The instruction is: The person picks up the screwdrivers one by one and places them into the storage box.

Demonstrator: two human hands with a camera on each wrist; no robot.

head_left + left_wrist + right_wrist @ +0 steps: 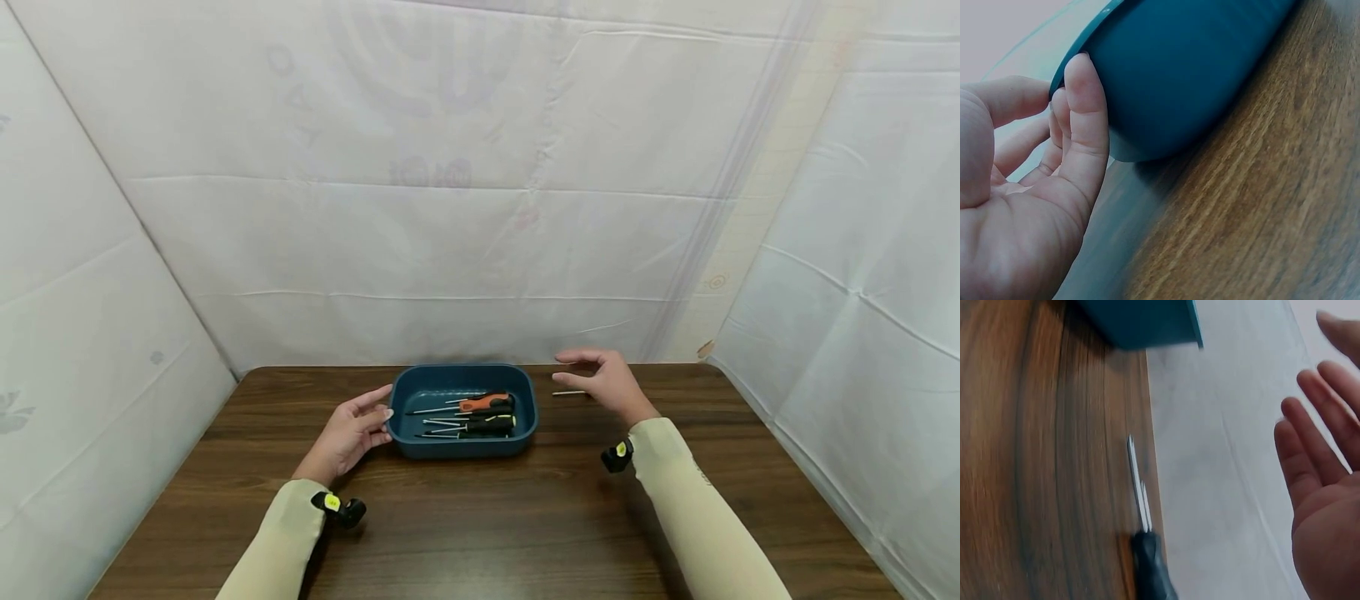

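1. The left hand rests against the left end of a blue tray on a brown wooden table. Its fingers are fairly straight and loosely spread, and they clamp nothing.
2. In the left wrist view, the fingertips touch the tray's outer wall just under the rim; the thumb stands apart from the wall.
3. The tray sits at the middle of the table toward the far edge. It holds several screwdrivers: one with an orange handle at the back, and ones with black handles nearer the front. All lie with their shafts pointing left.
4. The right hand hovers to the right of the tray, fingers relaxed and apart, holding nothing.
5. A loose screwdriver lies on the table just right of the tray, beneath the right hand's fingers; only its metal shaft shows from the head view.
6. In the right wrist view, that screwdriver shows a black handle and a thin shaft pointing toward the tray's corner. The open palm is beside it, not touching it.
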